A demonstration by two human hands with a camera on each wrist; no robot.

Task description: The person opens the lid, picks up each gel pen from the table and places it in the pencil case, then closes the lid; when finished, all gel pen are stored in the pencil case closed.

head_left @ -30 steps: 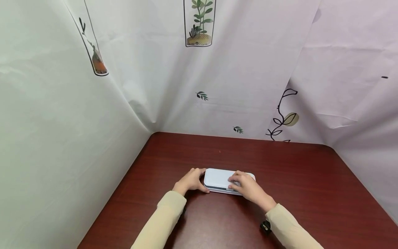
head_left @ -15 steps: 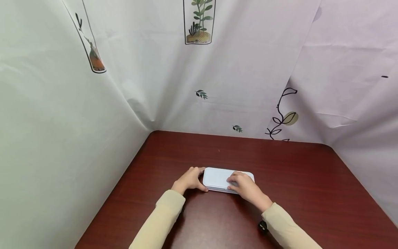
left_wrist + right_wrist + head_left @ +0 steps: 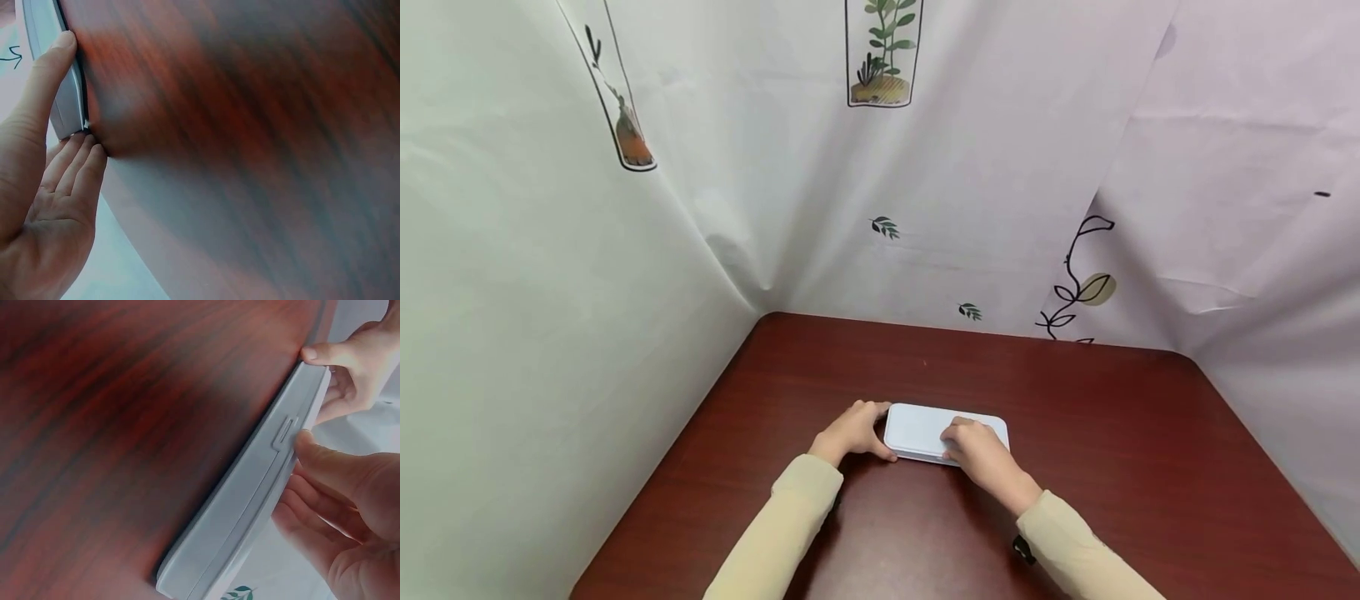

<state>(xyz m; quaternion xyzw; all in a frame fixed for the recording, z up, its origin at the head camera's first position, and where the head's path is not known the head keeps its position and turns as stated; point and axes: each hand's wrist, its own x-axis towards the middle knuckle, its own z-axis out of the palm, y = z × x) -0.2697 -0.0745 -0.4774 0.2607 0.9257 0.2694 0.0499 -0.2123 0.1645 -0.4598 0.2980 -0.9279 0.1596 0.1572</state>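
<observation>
A flat, pale blue pencil case (image 3: 913,428) with rounded corners lies on the table, its lid down. My left hand (image 3: 853,430) holds its left end, thumb at the near corner and fingers at the far one; the left wrist view shows the thumb along the case's side (image 3: 65,111). Bent fingers of my right hand (image 3: 981,452) rest on the lid right of centre. In the right wrist view, that hand's thumb (image 3: 325,464) touches the lid's front edge beside a small raised latch (image 3: 286,432). What the case contains is hidden.
The dark red wooden table (image 3: 865,533) runs back to a pale cloth wall (image 3: 985,167) printed with plants. Another cloth (image 3: 535,333) hangs along the left edge. A dark wrist-worn device (image 3: 1023,549) shows under the right sleeve.
One second ago the lid stood slightly raised, with a dark gap along the front; it then came down flat. Both hands have kept their places on the case.
</observation>
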